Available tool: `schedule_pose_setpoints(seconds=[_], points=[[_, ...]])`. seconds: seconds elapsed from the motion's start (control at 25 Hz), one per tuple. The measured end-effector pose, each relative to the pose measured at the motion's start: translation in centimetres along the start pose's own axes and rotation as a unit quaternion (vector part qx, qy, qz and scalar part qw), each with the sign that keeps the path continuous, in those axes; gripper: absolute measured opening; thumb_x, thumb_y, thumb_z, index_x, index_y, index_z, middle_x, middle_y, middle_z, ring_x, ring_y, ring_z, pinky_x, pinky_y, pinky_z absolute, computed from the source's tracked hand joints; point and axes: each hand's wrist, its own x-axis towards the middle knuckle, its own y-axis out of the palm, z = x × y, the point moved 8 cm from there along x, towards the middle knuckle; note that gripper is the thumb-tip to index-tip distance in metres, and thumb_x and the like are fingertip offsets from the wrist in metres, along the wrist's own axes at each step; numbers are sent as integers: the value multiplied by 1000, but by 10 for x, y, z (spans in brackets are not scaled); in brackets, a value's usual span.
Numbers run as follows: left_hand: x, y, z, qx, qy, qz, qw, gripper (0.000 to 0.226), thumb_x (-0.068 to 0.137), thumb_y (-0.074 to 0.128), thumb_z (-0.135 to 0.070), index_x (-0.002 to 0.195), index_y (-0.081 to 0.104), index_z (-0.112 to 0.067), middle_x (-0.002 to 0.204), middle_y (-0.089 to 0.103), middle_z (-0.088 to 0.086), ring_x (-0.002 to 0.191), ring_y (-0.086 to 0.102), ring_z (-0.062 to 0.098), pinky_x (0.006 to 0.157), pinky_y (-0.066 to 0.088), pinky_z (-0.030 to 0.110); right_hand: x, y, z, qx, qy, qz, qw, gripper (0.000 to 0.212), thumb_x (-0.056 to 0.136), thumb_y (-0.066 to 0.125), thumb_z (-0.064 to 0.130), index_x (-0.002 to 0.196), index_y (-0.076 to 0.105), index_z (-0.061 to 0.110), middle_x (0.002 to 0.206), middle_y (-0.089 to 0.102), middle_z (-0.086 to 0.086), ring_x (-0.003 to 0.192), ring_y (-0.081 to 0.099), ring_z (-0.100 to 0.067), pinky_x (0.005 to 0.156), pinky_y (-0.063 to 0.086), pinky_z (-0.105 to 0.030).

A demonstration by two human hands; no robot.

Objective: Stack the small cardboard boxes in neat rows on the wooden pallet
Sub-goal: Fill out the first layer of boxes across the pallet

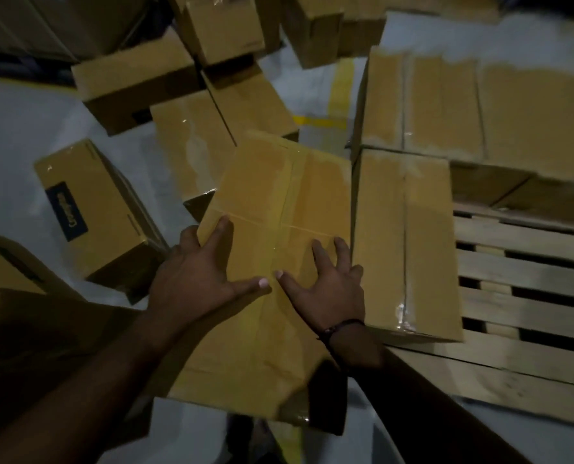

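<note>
A taped brown cardboard box (272,202) lies tilted in the middle, just left of the wooden pallet (527,283). My left hand (195,279) grips its left edge, fingers over the top. Spread flat on the top face is my right hand (329,286), a dark band on its wrist. The box's right side sits close against a box (406,242) that stands on the pallet's near-left corner. Behind that one, a row of boxes (463,112) fills the pallet's far side.
Several loose boxes lie scattered on the pale floor to the left and behind, one with a dark printed label (91,209). A large dark carton (27,346) stands at the lower left. Yellow floor tape (341,85) runs beside the pallet. Bare slats show at right.
</note>
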Motion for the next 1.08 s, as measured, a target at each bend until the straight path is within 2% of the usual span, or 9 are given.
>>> schedule_pose_setpoints(seconds=[0.08, 0.24, 0.52, 0.64, 0.88, 1.08], points=[[-10, -21, -44, 13, 19, -17, 1000, 130, 54, 45, -106, 158, -5, -46, 164, 17, 15, 141, 39, 44, 102, 48, 55, -6, -43, -19, 11, -8, -19, 1000, 95, 73, 44, 90, 153, 30, 41, 166, 6, 10, 139, 29, -36, 102, 46, -51], [-43, -21, -157, 10, 49, -27, 998, 130, 57, 51, -102, 159, -9, -46, 165, 13, 14, 142, 39, 40, 102, 47, 51, -21, -131, -96, 4, 2, -53, 999, 93, 75, 45, 88, 153, 33, 39, 166, 9, 10, 141, 27, -37, 102, 47, -49], [-104, 66, -332, -58, 92, -6, 994, 133, 50, 45, -106, 153, -20, -53, 166, 8, 12, 144, 37, 38, 102, 50, 49, -48, -248, -263, -66, 20, -74, 995, 88, 76, 45, 87, 151, 34, 42, 166, 14, 9, 133, 34, -36, 104, 44, -45], [-100, 103, -386, -95, 92, 4, 991, 133, 50, 50, -104, 151, -21, -55, 164, 8, 9, 142, 39, 38, 102, 50, 51, -36, -268, -320, -90, 29, -85, 992, 87, 75, 45, 87, 149, 36, 42, 164, 16, 8, 129, 36, -35, 102, 44, -45], [-70, 153, -457, -127, 125, 20, 984, 133, 59, 63, -93, 152, -23, -53, 166, -1, 4, 147, 30, 38, 107, 44, 49, -11, -281, -403, -99, 74, -113, 986, 87, 74, 51, 84, 148, 37, 42, 163, 19, 5, 128, 39, -38, 101, 44, -47], [-44, 176, -499, -134, 131, 31, 982, 133, 60, 65, -91, 153, -22, -52, 166, -3, 5, 150, 24, 36, 111, 38, 47, 14, -284, -449, -94, 73, -91, 989, 89, 75, 54, 83, 151, 35, 41, 164, 16, 4, 129, 36, -39, 100, 45, -50]])
